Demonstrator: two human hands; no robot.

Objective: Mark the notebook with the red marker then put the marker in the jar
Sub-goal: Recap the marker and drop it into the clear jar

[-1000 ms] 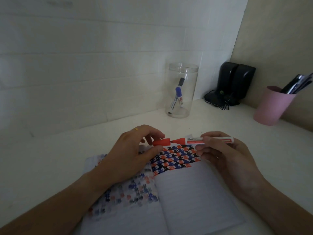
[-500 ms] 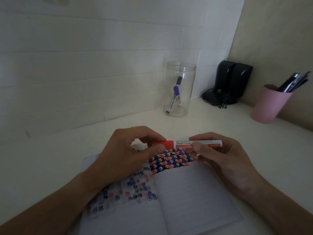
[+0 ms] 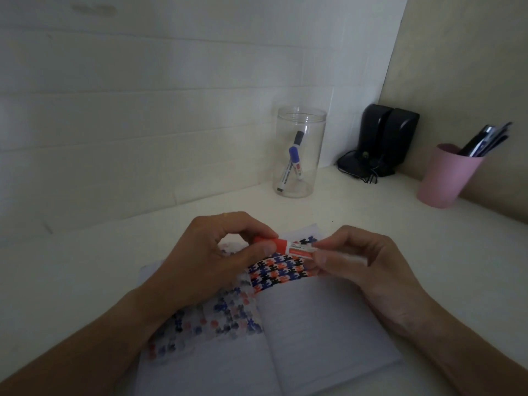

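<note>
An open lined notebook [image 3: 320, 324] lies on the white desk, its upper pages covered with red, blue and black marks. Above its top edge both hands hold the red marker [image 3: 297, 248] level. My left hand [image 3: 217, 252] pinches the red cap end. My right hand [image 3: 360, 264] grips the white barrel. The cap sits against the barrel. A clear jar [image 3: 300, 155] stands behind, near the wall, with a blue marker and a black marker inside.
A pink cup [image 3: 445, 178] holding pens stands at the right. Two black speakers [image 3: 388, 138] with cables sit in the corner. White tiled wall runs close behind the jar.
The hands have come together: the cap, apart from the barrel a second ago, is now pushed against it, and less of the barrel shows between the hands.
</note>
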